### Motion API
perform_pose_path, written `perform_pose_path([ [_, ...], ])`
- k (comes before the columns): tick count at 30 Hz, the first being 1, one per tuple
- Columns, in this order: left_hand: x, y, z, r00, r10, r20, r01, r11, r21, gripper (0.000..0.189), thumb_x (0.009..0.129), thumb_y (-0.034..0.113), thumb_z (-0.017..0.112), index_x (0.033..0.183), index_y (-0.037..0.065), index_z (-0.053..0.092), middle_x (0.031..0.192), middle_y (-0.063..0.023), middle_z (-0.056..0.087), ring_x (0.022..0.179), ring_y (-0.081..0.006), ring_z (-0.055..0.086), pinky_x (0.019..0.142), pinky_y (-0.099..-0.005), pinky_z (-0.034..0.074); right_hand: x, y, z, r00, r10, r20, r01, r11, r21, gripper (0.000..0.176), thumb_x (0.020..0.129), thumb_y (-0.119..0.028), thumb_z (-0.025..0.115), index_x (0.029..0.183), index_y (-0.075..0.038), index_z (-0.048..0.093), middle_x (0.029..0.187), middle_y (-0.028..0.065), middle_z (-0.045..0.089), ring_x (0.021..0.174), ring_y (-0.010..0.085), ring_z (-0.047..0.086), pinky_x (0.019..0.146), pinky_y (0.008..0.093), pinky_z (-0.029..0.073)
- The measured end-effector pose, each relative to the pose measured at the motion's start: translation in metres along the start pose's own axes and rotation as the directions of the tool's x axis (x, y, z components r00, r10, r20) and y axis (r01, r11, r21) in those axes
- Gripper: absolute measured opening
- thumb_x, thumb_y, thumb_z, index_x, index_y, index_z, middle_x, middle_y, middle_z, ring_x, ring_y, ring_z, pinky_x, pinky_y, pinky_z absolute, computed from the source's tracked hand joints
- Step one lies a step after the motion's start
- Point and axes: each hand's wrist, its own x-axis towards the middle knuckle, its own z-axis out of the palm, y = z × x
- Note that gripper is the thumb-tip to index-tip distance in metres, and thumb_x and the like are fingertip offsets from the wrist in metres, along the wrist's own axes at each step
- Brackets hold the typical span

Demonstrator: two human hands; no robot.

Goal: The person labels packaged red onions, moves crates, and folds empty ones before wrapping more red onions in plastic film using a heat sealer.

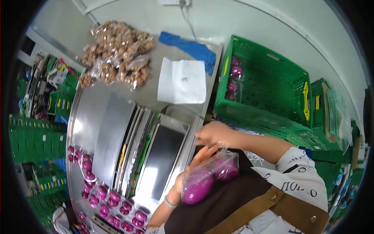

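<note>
A clear plastic bag of purple onions (198, 187) lies against my left hand (198, 160), whose fingers reach behind it and hold it in front of the dark apron. The bag's gathered film top points upward. Just above it is my right hand (214, 133), slightly blurred, with its fingers curled together; anything between them is too small to make out. Beside both hands is the steel worktop with a black panel (161, 160).
Bagged brown produce (117, 50), a white paper sheet (182, 82) and a blue cloth (189, 48) lie on the far worktop. A green crate (269, 58) holding onion bags stands at right. Rows of packed onions (113, 199) are at lower left, stacked green crates (37, 140) beyond.
</note>
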Motion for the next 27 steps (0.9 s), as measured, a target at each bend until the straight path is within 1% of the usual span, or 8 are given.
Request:
perform_pose_path([
  [3, 0.029, -0.006, -0.008, 0.979, -0.2, -0.041, 0.198, 0.979, -0.04, 0.039, 0.093, 0.012, 0.053, 0.129, 0.006, 0.039, 0.116, -0.0149, 0.05, 0.113, -0.0279, 0.047, 0.095, -0.0373, 0.041, -0.073, -0.018, -0.067, 0.924, -0.308, -0.225, 0.374, 0.616, 0.694, 0.043, 0.093, -0.037, 0.052, 0.119, -0.003, 0.054, 0.093, 0.0157, 0.067, 0.084, 0.0311, 0.066, 0.072, 0.0382, 0.05],
  [6, 0.061, -0.016, -0.02, 0.933, -0.335, -0.13, 0.335, 0.942, -0.02, 0.042, 0.094, 0.013, 0.05, 0.133, 0.006, 0.037, 0.122, -0.0159, 0.049, 0.117, -0.0284, 0.047, 0.098, -0.0388, 0.04, -0.074, -0.027, -0.038, 0.777, -0.575, -0.257, 0.619, 0.773, 0.14, 0.046, 0.09, -0.042, 0.056, 0.116, -0.004, 0.055, 0.097, 0.0165, 0.066, 0.089, 0.0343, 0.064, 0.076, 0.0399, 0.05],
  [8, 0.078, -0.017, -0.03, 0.891, -0.394, -0.227, 0.41, 0.912, 0.024, 0.043, 0.095, 0.013, 0.049, 0.135, 0.005, 0.035, 0.126, -0.0166, 0.048, 0.12, -0.0287, 0.046, 0.101, -0.0398, 0.039, -0.066, -0.001, -0.053, 0.916, -0.359, -0.178, 0.4, 0.81, 0.429, 0.042, 0.089, -0.042, 0.056, 0.11, -0.006, 0.058, 0.095, 0.016, 0.067, 0.086, 0.0353, 0.064, 0.075, 0.0398, 0.049],
  [13, 0.119, -0.006, 0.013, 0.913, -0.283, -0.292, 0.342, 0.924, 0.171, 0.036, 0.097, 0.012, 0.045, 0.131, 0.001, 0.04, 0.128, -0.0162, 0.05, 0.115, -0.0229, 0.053, 0.099, -0.0365, 0.044, -0.034, 0.145, -0.049, 0.858, 0.004, -0.514, 0.46, 0.442, 0.77, 0.03, 0.092, -0.028, 0.055, 0.102, -0.002, 0.062, 0.095, 0.0072, 0.064, 0.089, 0.017, 0.06, 0.082, 0.0297, 0.047],
  [14, 0.128, -0.007, 0.012, 0.939, -0.239, -0.247, 0.31, 0.9, 0.307, 0.032, 0.097, 0.011, 0.045, 0.128, 0.001, 0.043, 0.125, -0.0151, 0.051, 0.111, -0.0216, 0.055, 0.096, -0.035, 0.045, -0.034, 0.186, -0.049, 0.837, 0.169, -0.521, 0.453, 0.319, 0.832, 0.032, 0.092, -0.033, 0.055, 0.1, -0.003, 0.064, 0.093, 0.007, 0.064, 0.086, 0.0171, 0.06, 0.083, 0.0305, 0.047],
  [15, 0.139, -0.009, 0.009, 0.96, -0.2, -0.196, 0.268, 0.86, 0.435, 0.028, 0.097, 0.01, 0.046, 0.124, 0.001, 0.045, 0.123, -0.0141, 0.053, 0.107, -0.0203, 0.056, 0.093, -0.0334, 0.046, -0.043, 0.207, -0.061, 0.832, 0.485, -0.271, 0.372, -0.124, 0.92, 0.037, 0.088, -0.042, 0.059, 0.101, -0.008, 0.067, 0.095, 0.0054, 0.065, 0.09, 0.0152, 0.059, 0.085, 0.0326, 0.047],
  [18, 0.157, -0.009, 0.009, 0.973, -0.187, -0.136, 0.231, 0.761, 0.606, 0.016, 0.096, 0.007, 0.047, 0.111, 0.001, 0.051, 0.112, -0.0109, 0.059, 0.096, -0.0173, 0.059, 0.086, -0.0297, 0.048, -0.053, 0.319, -0.078, 0.743, 0.666, -0.063, 0.439, -0.414, 0.797, 0.044, 0.084, -0.048, 0.066, 0.094, -0.005, 0.066, 0.088, 0.0068, 0.064, 0.082, 0.0182, 0.06, 0.081, 0.0349, 0.049],
  [27, 0.167, 0.008, 0.018, 0.932, 0.011, -0.361, 0.216, 0.784, 0.583, 0.014, 0.096, 0.006, 0.048, 0.107, 0.0, 0.053, 0.105, -0.0125, 0.061, 0.09, -0.0187, 0.062, 0.081, -0.0308, 0.051, 0.01, 0.518, -0.016, 0.192, 0.953, -0.233, 0.406, 0.139, 0.903, 0.06, 0.081, -0.05, 0.067, 0.11, 0.002, 0.062, 0.104, 0.0125, 0.063, 0.092, 0.0224, 0.059, 0.083, 0.037, 0.048],
])
